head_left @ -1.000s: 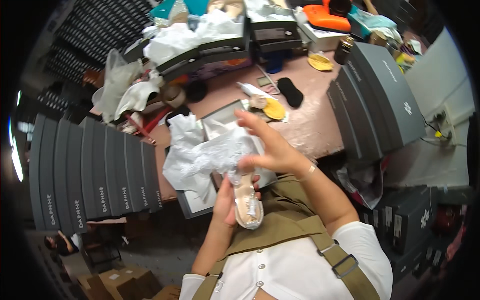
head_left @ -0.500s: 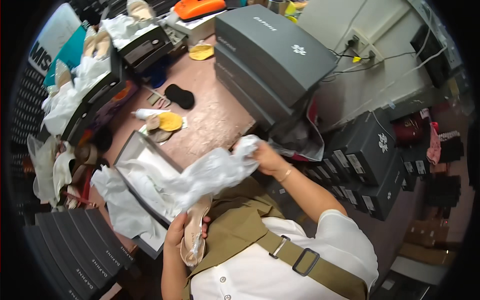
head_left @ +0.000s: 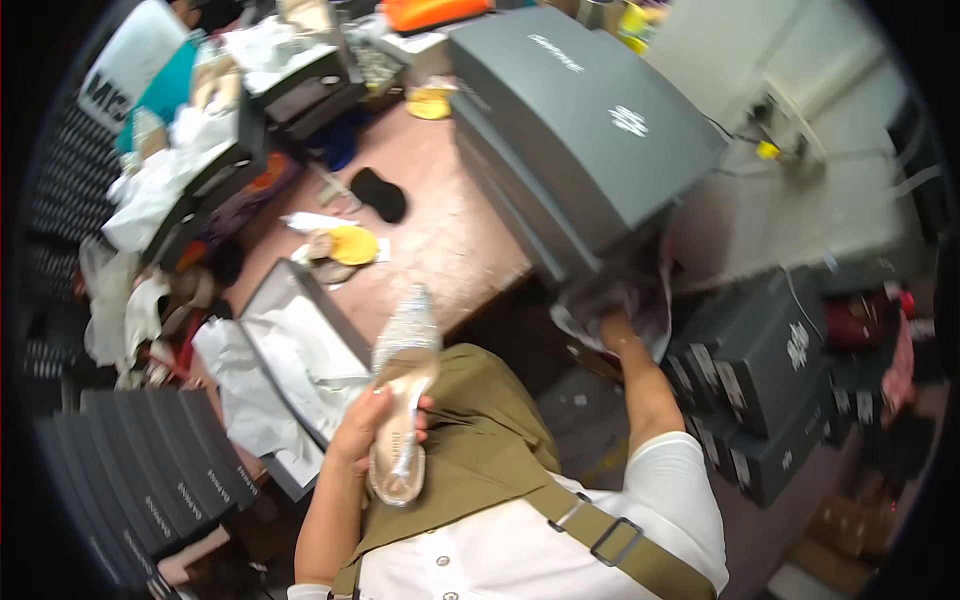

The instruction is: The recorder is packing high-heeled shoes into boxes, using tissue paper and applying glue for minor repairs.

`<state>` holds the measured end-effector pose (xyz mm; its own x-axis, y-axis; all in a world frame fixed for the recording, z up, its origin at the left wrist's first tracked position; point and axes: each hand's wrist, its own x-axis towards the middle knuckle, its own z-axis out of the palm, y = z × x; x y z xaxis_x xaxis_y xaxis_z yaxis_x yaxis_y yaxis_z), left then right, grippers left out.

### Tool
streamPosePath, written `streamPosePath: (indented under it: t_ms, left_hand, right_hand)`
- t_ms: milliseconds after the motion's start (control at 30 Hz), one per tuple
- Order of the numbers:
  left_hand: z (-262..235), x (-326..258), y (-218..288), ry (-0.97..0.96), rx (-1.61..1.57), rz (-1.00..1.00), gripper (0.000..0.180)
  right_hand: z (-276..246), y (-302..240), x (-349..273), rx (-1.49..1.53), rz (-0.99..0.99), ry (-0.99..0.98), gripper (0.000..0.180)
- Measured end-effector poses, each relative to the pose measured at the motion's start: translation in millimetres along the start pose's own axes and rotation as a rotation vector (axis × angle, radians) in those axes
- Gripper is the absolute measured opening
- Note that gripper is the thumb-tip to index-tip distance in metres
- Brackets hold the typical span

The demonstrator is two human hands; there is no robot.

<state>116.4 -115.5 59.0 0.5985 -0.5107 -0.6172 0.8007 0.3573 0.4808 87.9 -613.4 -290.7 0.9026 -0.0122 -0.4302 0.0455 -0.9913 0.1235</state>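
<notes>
A pointed shoe (head_left: pixel 413 375) with a silvery, glittery toe lies in my left hand (head_left: pixel 372 425), fingers wrapped round its middle above my lap. Its toe points away from me and the beige insole faces up. My right hand (head_left: pixel 617 328) reaches down to the right, into the mouth of a plastic-lined bag (head_left: pixel 655 340) below the table edge. Its fingers are hidden and blurred there. Beside my left hand, at the table's near side, an open grey shoebox (head_left: pixel 350 345) holds white tissue paper (head_left: pixel 300 350) that spills over its left side.
Grey shoeboxes (head_left: pixel 590 110) are stacked at the table's right edge, with more boxes (head_left: pixel 760 370) on the right. Several others (head_left: pixel 150 475) stand at lower left. Open boxes of shoes (head_left: pixel 190 185) line the far left. Yellow pads (head_left: pixel 352 245) and a black pad (head_left: pixel 378 194) lie on the table.
My right hand has moved from above the lap, where it held crumpled white wrapping by the shoe's toe, down right to the bag. The shoe's toe is now uncovered; my left hand still holds it.
</notes>
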Motion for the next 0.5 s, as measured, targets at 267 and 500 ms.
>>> streamPosePath:
  t_ms: [267,500]
  left_hand:
    - [-1.9,-3.9,-3.0,0.054,0.048,0.124,0.045]
    - [-22.2,-8.1,-14.3,0.048,-0.024,0.302,0.053]
  right_hand:
    - [-59.6,41.3,-0.6,-0.086,0.25,0.297,0.03]
    - [-335.2,-161.0,-110.5,0.973,-0.5,0.363,0.035]
